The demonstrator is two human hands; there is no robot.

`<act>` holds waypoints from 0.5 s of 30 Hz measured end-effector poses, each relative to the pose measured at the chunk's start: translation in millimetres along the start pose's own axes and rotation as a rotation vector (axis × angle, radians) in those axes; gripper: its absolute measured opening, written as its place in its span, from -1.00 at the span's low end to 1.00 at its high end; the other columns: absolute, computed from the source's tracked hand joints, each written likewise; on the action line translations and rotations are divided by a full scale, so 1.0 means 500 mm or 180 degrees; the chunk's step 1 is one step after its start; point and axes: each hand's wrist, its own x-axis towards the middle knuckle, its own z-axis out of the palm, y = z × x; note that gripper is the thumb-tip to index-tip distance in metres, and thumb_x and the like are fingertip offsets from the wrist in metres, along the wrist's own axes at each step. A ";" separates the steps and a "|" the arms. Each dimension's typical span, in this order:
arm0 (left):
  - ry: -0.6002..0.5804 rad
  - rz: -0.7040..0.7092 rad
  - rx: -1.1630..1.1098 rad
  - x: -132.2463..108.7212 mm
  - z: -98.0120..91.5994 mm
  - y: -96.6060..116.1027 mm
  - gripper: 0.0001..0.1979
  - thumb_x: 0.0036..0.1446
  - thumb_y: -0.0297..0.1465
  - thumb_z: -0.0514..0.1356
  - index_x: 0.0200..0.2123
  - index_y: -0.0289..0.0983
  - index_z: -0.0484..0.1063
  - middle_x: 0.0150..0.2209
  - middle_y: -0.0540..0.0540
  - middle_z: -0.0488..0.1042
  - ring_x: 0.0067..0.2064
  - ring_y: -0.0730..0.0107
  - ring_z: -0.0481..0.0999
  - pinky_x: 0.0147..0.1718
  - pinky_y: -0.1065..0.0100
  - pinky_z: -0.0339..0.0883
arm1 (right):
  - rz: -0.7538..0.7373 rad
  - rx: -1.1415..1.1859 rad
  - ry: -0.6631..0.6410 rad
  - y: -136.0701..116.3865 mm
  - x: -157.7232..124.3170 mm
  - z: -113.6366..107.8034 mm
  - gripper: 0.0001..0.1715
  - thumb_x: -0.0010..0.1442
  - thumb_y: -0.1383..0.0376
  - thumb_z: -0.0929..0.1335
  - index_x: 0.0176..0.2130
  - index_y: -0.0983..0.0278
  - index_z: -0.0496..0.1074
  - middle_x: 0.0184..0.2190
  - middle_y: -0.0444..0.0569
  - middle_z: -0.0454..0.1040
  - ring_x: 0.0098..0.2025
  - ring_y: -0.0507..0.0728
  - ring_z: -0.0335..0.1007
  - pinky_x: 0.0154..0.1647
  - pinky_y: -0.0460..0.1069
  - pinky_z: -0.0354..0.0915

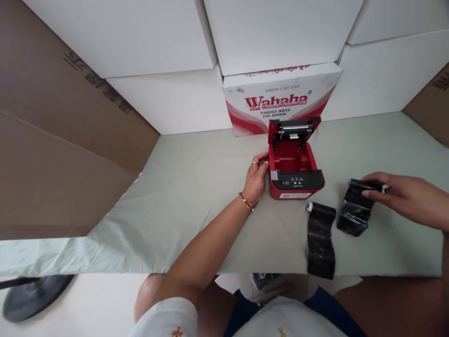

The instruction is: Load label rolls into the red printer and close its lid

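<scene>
A red and black label printer (296,180) stands on the cloth with its lid (293,130) raised and its red inner bay showing. My left hand (257,175) is at the printer's left side, its curled fingers against the casing and partly hidden there. To the right, my right hand (393,192) pinches the top of a roll of glossy black film (356,208) between thumb and fingers; a length of film hangs from it. Between that roll and the printer lies a second black film roll (321,238) with a white core, its unrolled tail reaching the table's front edge.
Pale green cloth (182,187) covers the table. Behind the printer leans a red and white Wahaha water carton (280,100), against stacked white boxes (273,32). A large brown carton (70,154) rises at the left, and another brown carton (430,103) stands at the right.
</scene>
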 end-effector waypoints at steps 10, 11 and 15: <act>0.0093 -0.0070 -0.0048 -0.001 0.004 0.007 -0.64 0.27 -0.21 0.33 0.09 -0.15 0.46 0.10 -0.10 0.63 0.20 0.19 0.60 0.34 0.07 0.40 | -0.0006 -0.0027 -0.0740 -0.149 -0.061 0.163 -0.61 0.43 0.12 0.31 0.05 0.14 0.67 -0.03 0.09 0.73 -0.17 0.33 0.74 -0.18 0.23 0.65; 0.0089 -0.0070 -0.0050 -0.001 0.005 0.008 -0.64 0.27 -0.21 0.33 0.09 -0.15 0.46 0.09 -0.10 0.63 0.18 0.20 0.60 0.32 0.07 0.40 | 0.0009 -0.0094 -0.0768 -0.152 -0.062 0.164 -0.61 0.42 0.14 0.31 0.04 0.15 0.67 -0.04 0.09 0.74 -0.19 0.33 0.74 -0.21 0.23 0.65; 0.0057 -0.0062 -0.0006 -0.002 0.006 0.007 -0.64 0.28 -0.18 0.33 0.09 -0.14 0.45 0.08 -0.10 0.63 0.16 0.19 0.61 0.29 0.08 0.42 | -0.0405 0.0461 -0.0821 -0.172 -0.044 0.082 -0.69 0.42 0.08 0.37 0.02 0.01 0.68 -0.09 0.03 0.74 -0.20 0.30 0.73 -0.26 0.15 0.66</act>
